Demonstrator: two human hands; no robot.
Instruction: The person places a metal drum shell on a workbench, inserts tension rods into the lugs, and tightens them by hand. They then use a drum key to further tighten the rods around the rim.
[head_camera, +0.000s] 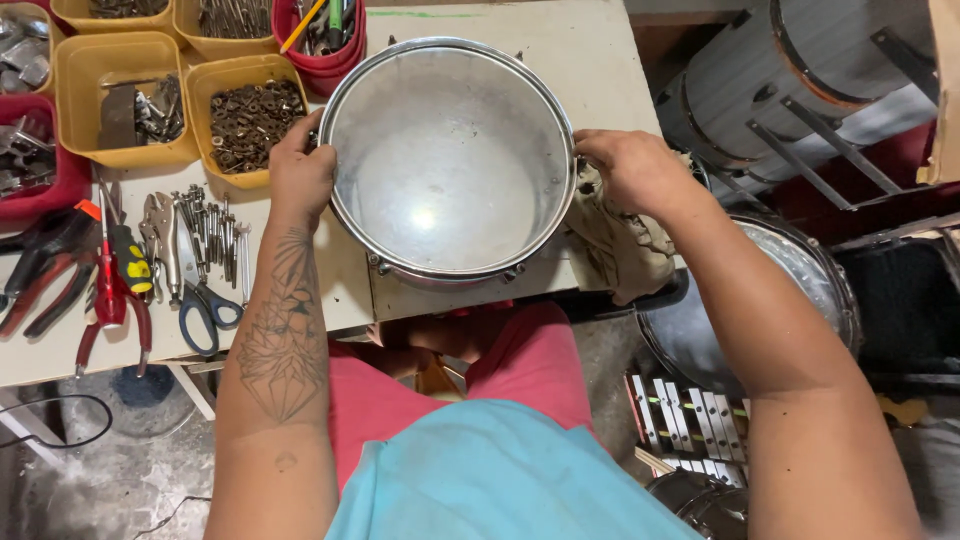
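Drum (450, 165): a round shiny metal drum shell with a see-through skin. It sits on the pale table (590, 60), close to the near edge.
Left hand (300, 170): on the drum's left rim, fingers curled over it, holding it.
Right hand (630, 170): on the drum's right rim, gripping it too. A crumpled rag (625, 245) lies just under this hand; I cannot tell if the hand also holds the rag.
Slip risk: the drum is near the table edge, so I think a weak grip could let it tip off toward the lap.
Bump risk: the yellow tub of rusty bits (250, 120) is just left of the drum. A push that way could spill it.
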